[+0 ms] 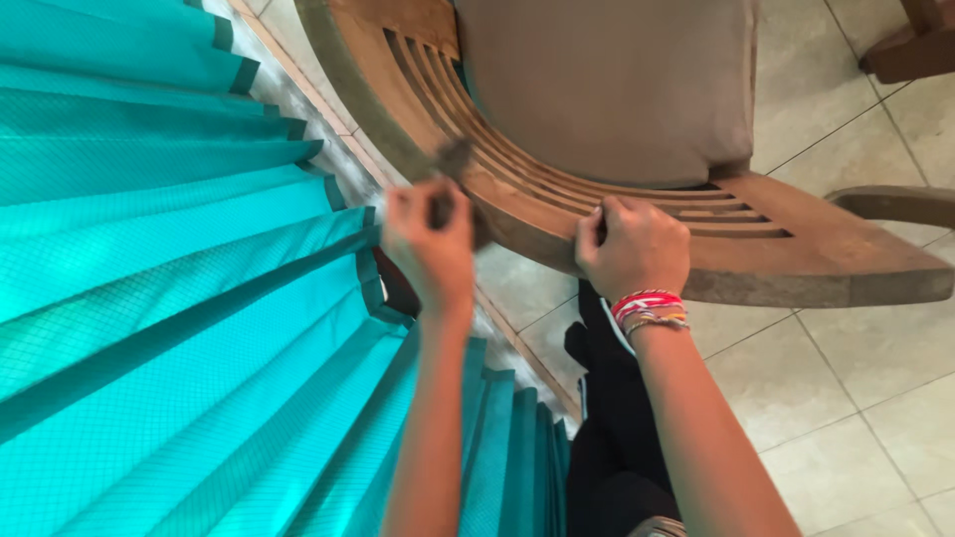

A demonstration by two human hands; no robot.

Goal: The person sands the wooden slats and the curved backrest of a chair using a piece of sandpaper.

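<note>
A pleated teal curtain [169, 298] hangs at the left. Just beside it, the left hand [430, 249] is closed around a small dark tool [448, 184], blurred, touching the wooden chair's [796, 264] front edge. Further right, the right hand [637, 249], wearing bracelets [649, 308], grips that slatted edge below the grey cushion [607, 80].

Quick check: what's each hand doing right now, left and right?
Left hand: closed on a small dark tool, blurred.
Right hand: gripping the front edge of the wooden chair.
</note>
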